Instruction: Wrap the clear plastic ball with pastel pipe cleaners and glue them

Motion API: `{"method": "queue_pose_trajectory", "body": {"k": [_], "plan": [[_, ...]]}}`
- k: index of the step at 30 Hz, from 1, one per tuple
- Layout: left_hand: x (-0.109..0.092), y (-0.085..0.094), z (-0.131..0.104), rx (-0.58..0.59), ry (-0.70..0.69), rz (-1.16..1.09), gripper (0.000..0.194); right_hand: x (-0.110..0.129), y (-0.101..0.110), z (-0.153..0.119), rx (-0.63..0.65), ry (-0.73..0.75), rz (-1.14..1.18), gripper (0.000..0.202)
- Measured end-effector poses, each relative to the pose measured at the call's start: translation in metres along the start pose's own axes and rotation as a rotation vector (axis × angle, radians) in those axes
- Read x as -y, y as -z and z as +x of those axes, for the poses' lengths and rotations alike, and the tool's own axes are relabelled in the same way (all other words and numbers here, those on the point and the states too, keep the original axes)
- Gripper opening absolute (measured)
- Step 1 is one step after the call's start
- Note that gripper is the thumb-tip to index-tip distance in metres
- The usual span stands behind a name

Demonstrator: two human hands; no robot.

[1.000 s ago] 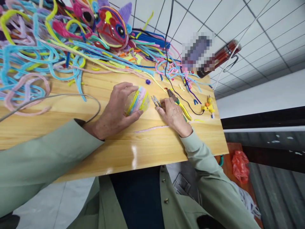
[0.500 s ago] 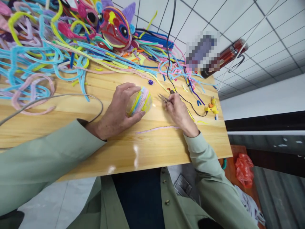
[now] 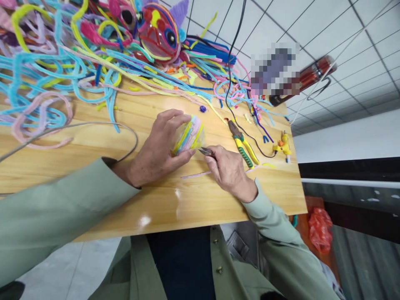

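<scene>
My left hand is closed around a clear rounded piece banded with yellow, blue and pink pipe cleaners. My fingers cover its left side. Small pointed scissors are gripped in my right hand, with only their metal blades showing. The tips are close by the lower right of the rounded piece; whether they touch it I cannot tell. A thin lilac strip lies on the wood below and passes behind my right hand. Pliers with green and yellow handles lie just beyond that hand.
Loose pipe cleaners are heaped along the table's back left. Behind them sits a decorated fish-like figure. A black cord runs to a yellow glue gun near the right edge. A red flask stands at the back right.
My right hand has moved left and nearer to me, bringing the scissors beside the rounded piece. The pliers it partly covered now show fully. My left hand keeps its hold.
</scene>
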State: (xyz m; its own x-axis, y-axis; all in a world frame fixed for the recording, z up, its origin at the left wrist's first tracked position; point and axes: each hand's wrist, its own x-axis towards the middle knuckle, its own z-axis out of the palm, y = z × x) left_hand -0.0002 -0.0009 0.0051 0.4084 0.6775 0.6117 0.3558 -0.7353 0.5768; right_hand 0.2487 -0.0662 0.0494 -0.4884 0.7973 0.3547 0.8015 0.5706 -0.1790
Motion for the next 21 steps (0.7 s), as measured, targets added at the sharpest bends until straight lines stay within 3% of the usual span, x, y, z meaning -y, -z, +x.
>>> {"method": "queue_pose_trajectory", "body": {"k": [5, 21], "plan": [[0.0016, -0.0008, -0.0008, 0.016, 0.017, 0.014, 0.072, 0.0012, -0.0019, 0.0007, 0.093, -0.052, -0.018, 0.043], [0.0022, -0.0003, -0.0007, 0.013, 0.02, 0.001, 0.074, 0.0011, 0.0012, 0.0021, 0.096, -0.004, -0.027, 0.045]]}}
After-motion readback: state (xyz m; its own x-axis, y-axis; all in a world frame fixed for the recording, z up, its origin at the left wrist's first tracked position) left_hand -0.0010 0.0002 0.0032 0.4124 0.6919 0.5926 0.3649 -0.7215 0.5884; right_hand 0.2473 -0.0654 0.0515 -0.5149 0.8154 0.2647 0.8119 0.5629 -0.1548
